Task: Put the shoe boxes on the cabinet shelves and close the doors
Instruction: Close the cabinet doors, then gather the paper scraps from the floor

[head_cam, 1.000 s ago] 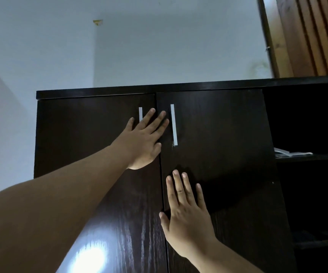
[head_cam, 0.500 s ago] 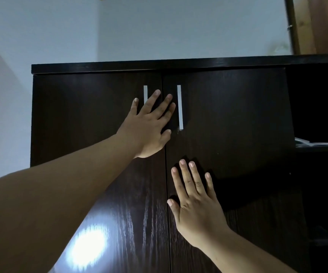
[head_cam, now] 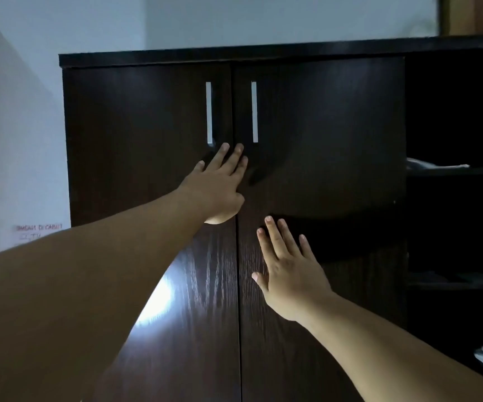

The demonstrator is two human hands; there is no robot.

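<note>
One dark cabinet (head_cam: 321,53) is seen, with two closed doors counted, a left door (head_cam: 135,140) and a right door (head_cam: 321,134), two pale vertical handles, one (head_cam: 209,111) per door (head_cam: 254,111), and two hands, left hand (head_cam: 220,190) and right hand (head_cam: 289,274).

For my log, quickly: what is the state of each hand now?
Left hand: open, flat on the left door.
Right hand: open, holding nothing.

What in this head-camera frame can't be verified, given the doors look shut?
- Shoe boxes: behind the left door and right door, unseen.
- Left hand and right hand: backs face the camera, so contact with the doors cannot be confirmed.
- Open shelves: too dark, cut by the right edge.
- Wall label: too small to read.
</note>
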